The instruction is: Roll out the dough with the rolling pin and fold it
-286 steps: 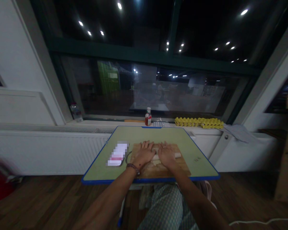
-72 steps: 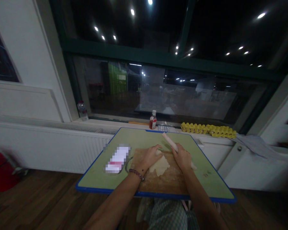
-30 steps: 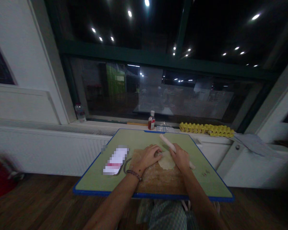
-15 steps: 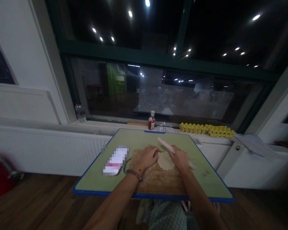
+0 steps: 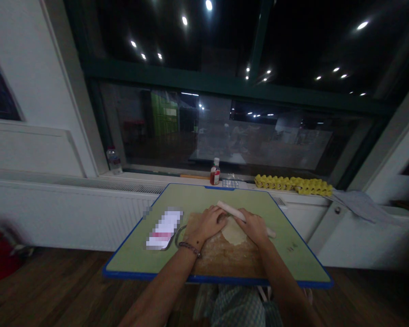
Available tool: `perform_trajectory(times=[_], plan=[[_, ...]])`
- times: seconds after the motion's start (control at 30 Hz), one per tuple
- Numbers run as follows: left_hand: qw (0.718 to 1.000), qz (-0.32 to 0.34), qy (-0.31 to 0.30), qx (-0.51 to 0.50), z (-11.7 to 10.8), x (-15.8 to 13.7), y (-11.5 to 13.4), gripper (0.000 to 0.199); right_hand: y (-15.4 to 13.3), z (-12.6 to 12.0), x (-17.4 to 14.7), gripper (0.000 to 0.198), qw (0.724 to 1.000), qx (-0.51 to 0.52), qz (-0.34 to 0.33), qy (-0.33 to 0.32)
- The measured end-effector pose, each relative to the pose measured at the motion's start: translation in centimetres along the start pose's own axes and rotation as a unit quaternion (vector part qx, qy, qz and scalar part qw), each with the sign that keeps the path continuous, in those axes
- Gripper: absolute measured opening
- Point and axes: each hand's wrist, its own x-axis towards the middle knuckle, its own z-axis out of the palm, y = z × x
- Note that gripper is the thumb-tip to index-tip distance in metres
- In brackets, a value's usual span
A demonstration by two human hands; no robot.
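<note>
A pale, thin round of dough (image 5: 234, 232) lies on a floured wooden board (image 5: 228, 261). My right hand (image 5: 254, 225) is closed over a light rolling pin (image 5: 232, 210), which slants across the far side of the dough. The pin's far end points up and left, close to my left fingertips. At the dough's left edge, my left hand (image 5: 209, 222) is curled, thumb and fingers gripping the rim; the exact contact is partly hidden. A beaded bracelet (image 5: 190, 248) circles my left wrist.
Under the board is a green table with a blue edge (image 5: 150, 275). A phone (image 5: 165, 230) lies left of the board. Along the sill stand a red-labelled bottle (image 5: 215, 172), a yellow egg tray (image 5: 293, 185) and a water bottle (image 5: 114, 161). A radiator (image 5: 71, 215) runs below.
The rolling pin and my right hand have shifted slightly left over the dough. My left fingers have curled more, and the dough's visible outline has changed.
</note>
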Motion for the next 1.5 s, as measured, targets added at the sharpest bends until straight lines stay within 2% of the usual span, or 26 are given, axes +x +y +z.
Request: perform_trajectory(times=[0.17,0.4,0.57,0.8,1.07,1.27,1.5], plan=[[0.994,0.069,-0.075,-0.037,0.1,-0.6,0.0,0.055,0.0,0.0,0.1,0.027,1.000,-0.011,-0.004,-0.010],[0.990,0.023,-0.116,-0.080,0.4,-0.5,-0.3,0.083,-0.6,-0.6,-0.3,0.028,0.997,-0.003,-0.070,-0.027],[0.989,0.033,-0.094,-0.113,1.0,-0.4,-0.9,0.081,-0.8,-0.7,-0.3,0.029,0.997,0.005,-0.073,-0.030],[0.993,0.035,-0.092,-0.058,0.8,-0.6,-0.7,0.081,-0.5,-0.1,0.1,0.025,0.999,0.017,-0.033,0.003],[0.995,-0.036,-0.087,-0.035,-0.7,-0.7,0.4,0.075,0.0,0.3,0.0,0.027,0.999,0.026,-0.014,0.030],[0.995,-0.023,-0.083,-0.058,-0.9,-0.7,0.3,0.067,-0.1,0.2,0.1,0.027,1.000,0.013,-0.007,0.017],[0.991,0.012,-0.114,-0.075,-1.1,-0.8,-0.1,0.072,-0.3,-0.3,-0.1,0.024,1.000,0.020,-0.011,0.022]])
